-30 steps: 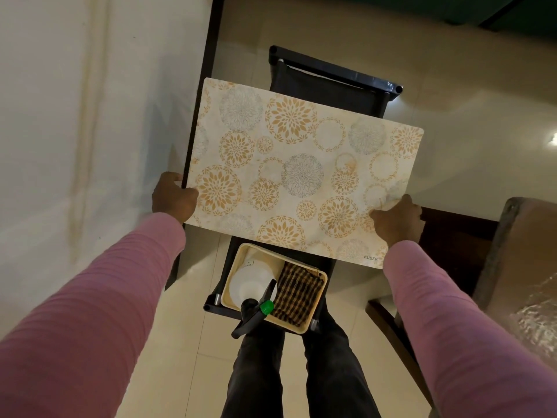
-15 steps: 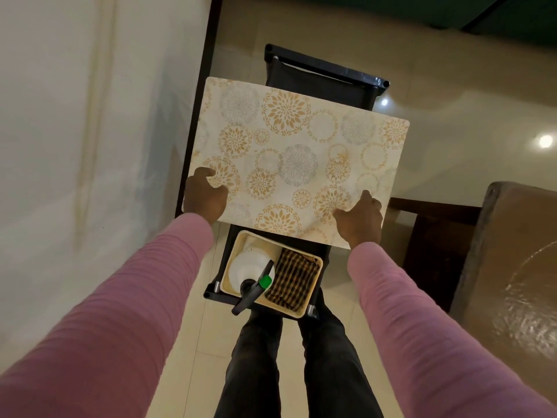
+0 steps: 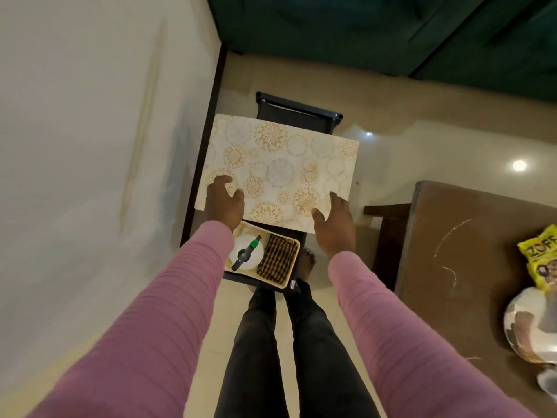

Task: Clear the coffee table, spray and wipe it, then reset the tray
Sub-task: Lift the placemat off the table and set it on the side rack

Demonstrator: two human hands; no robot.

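Placemat (image 3: 280, 173) lowered onto dark stand; left hand (image 3: 224, 200), right hand (image 3: 333, 224) now open, resting on it.

A matt printed placemat (image 3: 283, 173), a woven checked cloth (image 3: 275, 262), glossy floor tiles (image 3: 422, 152) and a scratched wooden table (image 3: 470, 245).

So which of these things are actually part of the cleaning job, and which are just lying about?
Part of the job:
floral placemat, under both hands
spray bottle and checked cloth in the cream tray
brown coffee table

Lying about:
yellow snack packet
dark rack
green sofa
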